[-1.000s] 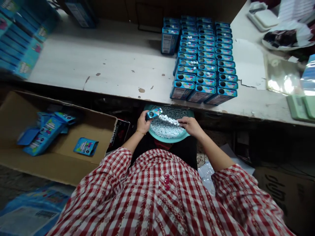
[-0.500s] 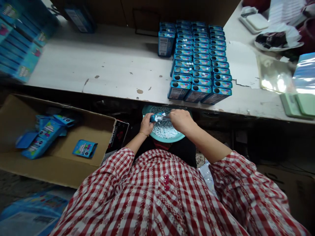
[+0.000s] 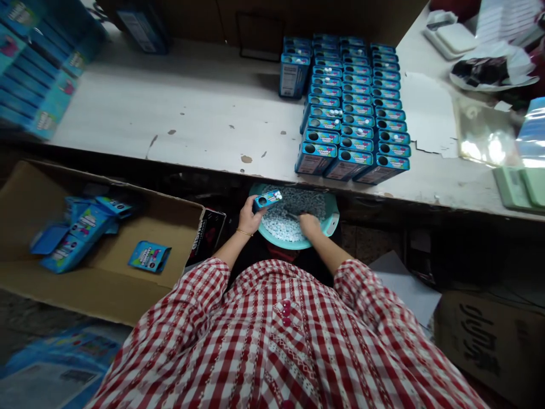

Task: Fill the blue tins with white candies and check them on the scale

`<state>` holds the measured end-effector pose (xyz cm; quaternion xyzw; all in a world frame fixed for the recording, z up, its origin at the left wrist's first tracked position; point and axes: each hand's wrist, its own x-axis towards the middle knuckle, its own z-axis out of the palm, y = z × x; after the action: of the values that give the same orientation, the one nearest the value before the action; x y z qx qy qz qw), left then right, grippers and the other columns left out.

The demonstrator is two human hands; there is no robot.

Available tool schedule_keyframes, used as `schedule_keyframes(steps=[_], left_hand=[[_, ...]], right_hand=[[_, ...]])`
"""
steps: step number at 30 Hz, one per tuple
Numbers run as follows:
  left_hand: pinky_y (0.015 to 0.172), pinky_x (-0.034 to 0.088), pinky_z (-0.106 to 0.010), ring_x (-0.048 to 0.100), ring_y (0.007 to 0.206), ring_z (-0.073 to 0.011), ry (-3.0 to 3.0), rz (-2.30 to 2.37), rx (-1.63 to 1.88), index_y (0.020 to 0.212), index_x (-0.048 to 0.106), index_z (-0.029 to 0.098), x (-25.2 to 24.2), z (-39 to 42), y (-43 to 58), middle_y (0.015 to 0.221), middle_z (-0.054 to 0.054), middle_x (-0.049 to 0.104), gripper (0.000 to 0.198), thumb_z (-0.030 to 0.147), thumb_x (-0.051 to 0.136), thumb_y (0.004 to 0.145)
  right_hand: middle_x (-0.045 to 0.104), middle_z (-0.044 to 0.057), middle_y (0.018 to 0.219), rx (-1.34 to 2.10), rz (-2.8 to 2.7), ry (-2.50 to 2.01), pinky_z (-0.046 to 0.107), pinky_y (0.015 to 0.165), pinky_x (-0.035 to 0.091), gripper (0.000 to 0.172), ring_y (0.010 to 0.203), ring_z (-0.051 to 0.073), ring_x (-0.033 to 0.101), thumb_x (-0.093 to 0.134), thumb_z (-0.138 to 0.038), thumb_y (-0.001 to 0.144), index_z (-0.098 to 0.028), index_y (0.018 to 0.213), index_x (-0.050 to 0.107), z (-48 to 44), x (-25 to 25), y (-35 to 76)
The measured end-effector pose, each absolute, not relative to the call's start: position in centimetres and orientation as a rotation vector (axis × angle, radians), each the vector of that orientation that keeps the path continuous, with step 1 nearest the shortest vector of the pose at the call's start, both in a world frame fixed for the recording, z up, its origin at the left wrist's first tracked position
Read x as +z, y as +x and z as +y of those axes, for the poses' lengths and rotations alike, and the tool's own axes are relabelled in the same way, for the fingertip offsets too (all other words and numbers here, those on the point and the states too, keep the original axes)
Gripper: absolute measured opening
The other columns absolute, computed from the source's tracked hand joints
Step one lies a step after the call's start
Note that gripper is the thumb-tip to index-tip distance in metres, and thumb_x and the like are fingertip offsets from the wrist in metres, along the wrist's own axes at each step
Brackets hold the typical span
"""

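A teal bowl [image 3: 330, 224] full of small white candies [image 3: 293, 207] rests on my lap, just below the table edge. My left hand [image 3: 249, 216] is closed round a small blue candy box [image 3: 266, 199], held over the bowl's left rim, with a few white candies at the box's opening. My right hand [image 3: 309, 225] reaches down into the candies in the bowl; its fingers are buried among them and I cannot make out their grip. On the table right above stand rows of the same upright blue boxes [image 3: 353, 102].
A worn white table [image 3: 191, 113] runs across the view. An open cardboard box [image 3: 102, 289] with flat blue packets lies at the left. More blue cartons [image 3: 34, 74] are stacked at the far left. Bags, trays and a green object sit at the right.
My right hand has left the mouth of the blue box and dropped down into the candies in the bowl. My left hand still holds the box in nearly the same place.
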<state>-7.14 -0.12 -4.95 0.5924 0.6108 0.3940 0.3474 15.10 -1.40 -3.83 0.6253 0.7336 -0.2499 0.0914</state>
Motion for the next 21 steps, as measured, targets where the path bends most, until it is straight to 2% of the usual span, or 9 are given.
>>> schedule_keyframes(steps=[5, 10, 13, 15, 17, 21], left_hand=[[0.084, 0.046, -0.033, 0.059, 0.09, -0.0196, 1.501, 1.578, 1.018, 0.104, 0.052, 0.019, -4.9, -0.2, -7.3, 0.097, -0.004, 0.062, 0.038, 0.03, 0.065, 0.069], [0.081, 0.046, -0.031, 0.059, 0.086, -0.0179, 1.498, 1.593, 1.061, 0.104, 0.052, 0.019, -4.5, 0.0, -7.8, 0.095, -0.003, 0.062, 0.039, 0.031, 0.065, 0.069], [0.082, 0.046, -0.031, 0.059, 0.088, -0.0189, 1.54, 1.611, 1.062, 0.104, 0.053, 0.019, -4.2, 0.2, -7.7, 0.096, -0.003, 0.063, 0.038, 0.026, 0.064, 0.068], [0.084, 0.046, -0.033, 0.059, 0.091, -0.0204, 1.575, 1.606, 1.055, 0.104, 0.053, 0.018, -4.0, 0.2, -7.4, 0.098, -0.005, 0.063, 0.037, 0.023, 0.063, 0.068], [0.087, 0.045, -0.034, 0.058, 0.095, -0.0217, 1.628, 1.59, 1.042, 0.103, 0.053, 0.018, -3.9, 0.1, -6.8, 0.101, -0.006, 0.062, 0.036, 0.021, 0.06, 0.068], [0.089, 0.044, -0.037, 0.057, 0.097, -0.0235, 1.743, 1.571, 1.006, 0.103, 0.055, 0.018, -3.5, -0.4, -5.5, 0.103, -0.008, 0.061, 0.035, 0.016, 0.054, 0.068]], right_hand=[[0.069, 0.009, 0.105, -1.015, 2.159, 1.875, 0.021, 0.078, 0.044, 0.036, 0.093, 0.015, 0.062, 0.046, -0.004, 0.081, -0.018, 0.106, 0.068, -1.5, -6.0, 13.0], [0.071, 0.005, 0.094, -1.233, 2.12, 1.913, 0.017, 0.069, 0.045, 0.033, 0.078, 0.012, 0.063, 0.052, -0.008, 0.078, -0.012, 0.107, 0.069, -1.2, -4.6, 16.9], [0.069, 0.004, 0.086, -1.417, 2.151, 1.989, 0.02, 0.062, 0.044, 0.033, 0.068, 0.012, 0.059, 0.054, -0.009, 0.074, -0.012, 0.102, 0.07, -1.2, -1.8, 18.8], [0.067, 0.003, 0.081, -1.484, 2.228, 1.998, 0.021, 0.062, 0.043, 0.032, 0.068, 0.012, 0.058, 0.054, -0.009, 0.073, -0.014, 0.1, 0.072, -1.0, 0.7, 19.3], [0.066, 0.003, 0.081, -1.383, 2.325, 1.961, 0.022, 0.067, 0.043, 0.032, 0.073, 0.013, 0.059, 0.053, -0.011, 0.075, -0.016, 0.1, 0.072, -0.6, 3.4, 19.2], [0.067, 0.004, 0.093, -0.892, 2.377, 1.839, 0.023, 0.075, 0.042, 0.031, 0.09, 0.017, 0.06, 0.047, -0.013, 0.08, -0.023, 0.097, 0.072, 0.2, 8.4, 17.1]])
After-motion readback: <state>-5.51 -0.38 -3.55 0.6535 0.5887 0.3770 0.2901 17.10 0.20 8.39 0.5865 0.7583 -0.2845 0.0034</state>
